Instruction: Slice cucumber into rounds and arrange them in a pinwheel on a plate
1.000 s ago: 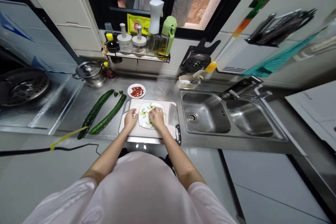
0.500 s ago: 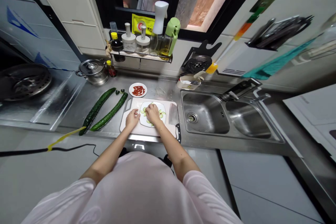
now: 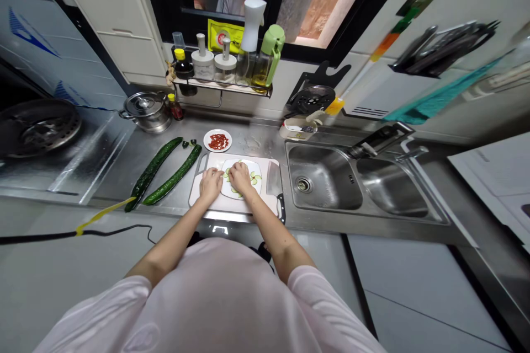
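Observation:
A white plate with several green cucumber slices sits on a white cutting board at the counter's front edge. My right hand rests over the plate's middle, fingers curled down onto the slices; what it pinches is hidden. My left hand lies at the plate's left rim, fingers bent against it. A cleaver lies on the board to the right of the plate. Two whole cucumbers lie on the counter to the left of the board.
A small dish of red chili pieces stands behind the board. A lidded steel pot and a rack of condiment bottles are at the back left. A double sink lies to the right. A person stands behind the window.
My right hand has shifted from the plate's right part towards its middle and left. My left hand has slid closer to the plate's rim. The view has tilted slightly.

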Demonstrator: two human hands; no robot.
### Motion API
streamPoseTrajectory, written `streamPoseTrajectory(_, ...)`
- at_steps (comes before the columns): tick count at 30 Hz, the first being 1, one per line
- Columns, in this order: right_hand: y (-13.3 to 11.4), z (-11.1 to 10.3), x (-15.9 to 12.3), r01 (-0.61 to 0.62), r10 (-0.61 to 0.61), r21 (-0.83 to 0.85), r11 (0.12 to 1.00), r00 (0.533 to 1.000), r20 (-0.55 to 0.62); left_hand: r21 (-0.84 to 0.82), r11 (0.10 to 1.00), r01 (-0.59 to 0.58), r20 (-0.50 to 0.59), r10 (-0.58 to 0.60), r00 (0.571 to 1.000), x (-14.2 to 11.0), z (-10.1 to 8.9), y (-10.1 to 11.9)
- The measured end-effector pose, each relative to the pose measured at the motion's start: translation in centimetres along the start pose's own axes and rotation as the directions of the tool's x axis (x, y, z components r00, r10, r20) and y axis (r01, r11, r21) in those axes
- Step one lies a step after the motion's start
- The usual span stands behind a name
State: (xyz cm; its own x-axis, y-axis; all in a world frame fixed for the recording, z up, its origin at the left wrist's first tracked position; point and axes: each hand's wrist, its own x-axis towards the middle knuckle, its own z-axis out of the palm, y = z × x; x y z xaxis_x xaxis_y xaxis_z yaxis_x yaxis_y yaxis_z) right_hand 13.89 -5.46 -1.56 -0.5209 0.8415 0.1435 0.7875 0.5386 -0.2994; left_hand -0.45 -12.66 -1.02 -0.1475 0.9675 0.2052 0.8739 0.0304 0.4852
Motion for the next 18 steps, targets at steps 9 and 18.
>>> streamPoseTrajectory(9, 0.1, 0.1, -0.2, -0.026, 0.026, 0.035, 0.999, 1.000, 0.005, 0.131, 0.984, -0.120, 0.114, 0.105, 0.988, 1.1, 0.4, 0.6)
streamPoseTrajectory(18, 0.5, 0.0, -0.6, -0.063, 0.064, 0.065, 0.996, 0.998, -0.023, 0.157, 0.974, -0.164, 0.145, 0.142, 0.979, 1.4, -0.1, 0.7)
